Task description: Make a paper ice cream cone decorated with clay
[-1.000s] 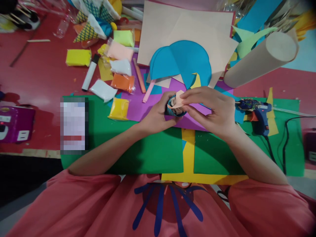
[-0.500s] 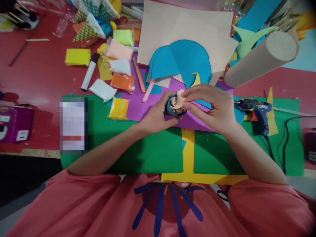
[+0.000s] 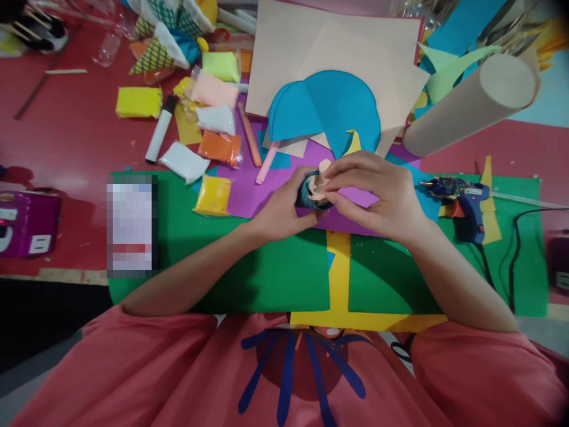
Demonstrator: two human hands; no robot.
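My left hand (image 3: 284, 207) is wrapped round a small blue, dark-patterned cone (image 3: 304, 193), its round opening facing up at me. Crumpled peach paper (image 3: 316, 188) fills that opening, and one piece sticks up above the rim. With thumb and fingers together, my right hand (image 3: 373, 190) pinches the peach paper at the right side of the opening. The cone's lower part is hidden by my left hand. Just beyond both hands lie blue round foam sheets (image 3: 329, 107) on a purple sheet (image 3: 249, 198).
A blue glue gun (image 3: 462, 198) with its cord lies at the right on the green sheet (image 3: 249, 273). Clay packets (image 3: 220, 148) and a marker (image 3: 160, 130) are at the left, near a blurred phone (image 3: 131, 225). A peach paper roll (image 3: 471, 107) stands at the back right.
My right hand has shifted slightly left, its fingertips now further over the cone's opening and the peach paper. My left hand keeps its hold on the cone.
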